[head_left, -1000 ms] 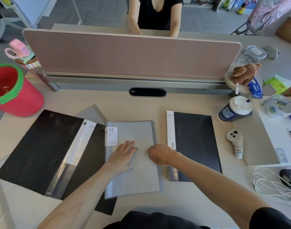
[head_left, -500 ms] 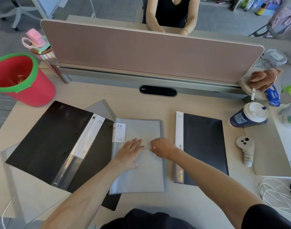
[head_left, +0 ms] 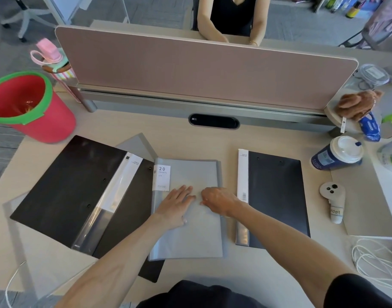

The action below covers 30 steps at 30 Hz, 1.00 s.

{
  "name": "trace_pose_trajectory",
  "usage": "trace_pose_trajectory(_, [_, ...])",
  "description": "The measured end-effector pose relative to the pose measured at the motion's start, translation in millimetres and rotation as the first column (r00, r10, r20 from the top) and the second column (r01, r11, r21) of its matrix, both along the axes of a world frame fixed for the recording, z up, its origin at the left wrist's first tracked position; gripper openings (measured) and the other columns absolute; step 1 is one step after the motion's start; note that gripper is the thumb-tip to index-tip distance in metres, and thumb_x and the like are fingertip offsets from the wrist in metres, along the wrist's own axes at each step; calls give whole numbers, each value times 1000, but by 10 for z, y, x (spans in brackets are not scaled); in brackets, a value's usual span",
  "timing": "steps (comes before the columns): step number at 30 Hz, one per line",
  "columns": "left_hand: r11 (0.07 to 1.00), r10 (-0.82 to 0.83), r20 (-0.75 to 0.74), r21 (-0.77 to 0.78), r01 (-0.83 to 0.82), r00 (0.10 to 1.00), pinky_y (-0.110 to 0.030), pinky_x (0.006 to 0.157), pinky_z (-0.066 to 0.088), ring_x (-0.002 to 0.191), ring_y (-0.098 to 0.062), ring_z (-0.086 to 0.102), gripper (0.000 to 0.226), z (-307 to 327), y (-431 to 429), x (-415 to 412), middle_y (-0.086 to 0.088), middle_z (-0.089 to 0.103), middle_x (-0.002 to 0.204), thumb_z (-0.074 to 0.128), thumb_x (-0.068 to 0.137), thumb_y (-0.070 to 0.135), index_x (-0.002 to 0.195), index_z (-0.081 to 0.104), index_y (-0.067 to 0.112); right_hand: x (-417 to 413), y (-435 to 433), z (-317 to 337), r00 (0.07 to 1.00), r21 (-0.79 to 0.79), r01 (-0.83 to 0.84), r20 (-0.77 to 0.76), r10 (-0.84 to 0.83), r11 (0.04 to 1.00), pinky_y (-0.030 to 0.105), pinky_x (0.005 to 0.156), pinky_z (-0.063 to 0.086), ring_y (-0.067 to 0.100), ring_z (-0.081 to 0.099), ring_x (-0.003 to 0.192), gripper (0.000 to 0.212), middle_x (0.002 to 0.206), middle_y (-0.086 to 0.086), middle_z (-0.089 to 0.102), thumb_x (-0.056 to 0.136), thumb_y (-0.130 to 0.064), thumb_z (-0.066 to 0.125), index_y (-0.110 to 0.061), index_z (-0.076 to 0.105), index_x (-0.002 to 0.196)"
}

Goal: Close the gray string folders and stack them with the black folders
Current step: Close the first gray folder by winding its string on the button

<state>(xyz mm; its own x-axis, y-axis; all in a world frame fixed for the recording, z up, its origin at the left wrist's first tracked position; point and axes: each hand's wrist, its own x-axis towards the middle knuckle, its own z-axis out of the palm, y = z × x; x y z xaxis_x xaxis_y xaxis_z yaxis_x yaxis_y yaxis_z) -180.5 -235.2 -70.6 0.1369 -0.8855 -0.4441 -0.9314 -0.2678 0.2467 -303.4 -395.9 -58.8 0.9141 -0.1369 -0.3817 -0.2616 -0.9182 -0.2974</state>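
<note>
1. The gray folder lies closed at the middle of the desk, near its front edge, long axis running front to back.
2. Both hands rest on its cover: left hand flat with fingers spread, right hand curled, fingertips down; neither grips anything.
3. The closed black folder lies just beside it, toward the right edge, so the right hand is nearer.
4. An open black folder lies toward the left edge, partly under the gray one.

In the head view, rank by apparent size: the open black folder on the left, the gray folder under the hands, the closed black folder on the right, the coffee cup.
1. open black folder
2. gray folder, closed black folder: look alike, unranked
3. coffee cup
</note>
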Motion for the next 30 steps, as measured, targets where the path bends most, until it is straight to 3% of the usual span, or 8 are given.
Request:
trace_pose_trajectory(6, [999, -16, 14, -32, 16, 1000, -40, 121, 2, 151, -26, 0, 82, -55, 11, 33, -7, 3, 164, 67, 84, 30, 150, 21, 14, 43, 2, -62, 994, -106, -21, 108, 33, 994, 41, 69, 50, 30, 64, 82, 26, 93, 10, 65, 98, -31, 48, -7, 58, 97])
trace_pose_trajectory(10, [999, -7, 6, -44, 7, 1000, -40, 120, 2, 151, -26, 1, 82, -80, 28, 49, -8, 4, 164, 67, 84, 30, 150, 22, 11, 32, -90, -73, 992, -233, -34, 113, 61, 972, 28, 43, 45, 21, 60, 48, 24, 62, 0, 60, 73, -29, 78, -13, 59, 71])
trace_pose_trajectory(12, [999, -10, 8, -36, 10, 1000, -39, 120, 2, 151, -26, -1, 82, -75, 30, 67, -8, 3, 164, 66, 85, 33, 150, 21, 13, -23, -143, -42, 987, -245, -13, 155, 53, 969, 26, 39, 42, 19, 57, 43, 26, 57, -2, 58, 66, -26, 81, -14, 58, 66])
trace_pose_trajectory(16, [999, -28, 17, -30, 28, 999, -38, 120, 0, 151, -25, -4, 80, -68, 16, 82, -7, -1, 164, 63, 87, 34, 151, 18, 15, -220, -263, -41, 963, -241, -136, 196, 186, 961, 27, 45, 41, 21, 56, 50, 17, 65, 1, 57, 74, -19, 73, -14, 57, 72])
trace_pose_trajectory(22, [999, -23, 37, -23, 24, 999, -40, 121, 2, 151, -25, -3, 79, -72, -3, 62, -7, 0, 164, 64, 87, 34, 150, 20, 15, -307, -315, -92, 951, -298, -272, 60, 303, 915, 29, 51, 49, 19, 58, 58, 21, 76, 1, 61, 69, -7, 75, -15, 62, 84])
trace_pose_trajectory(30, [1000, -21, 53, -22, 22, 998, -41, 120, 5, 151, -26, -3, 79, -30, -10, 33, -8, 1, 164, 65, 87, 32, 150, 21, 14, -251, -305, -34, 930, -223, -369, -75, 361, 902, 40, 81, 50, 30, 58, 96, 28, 112, 12, 58, 94, -10, 52, -8, 54, 121])
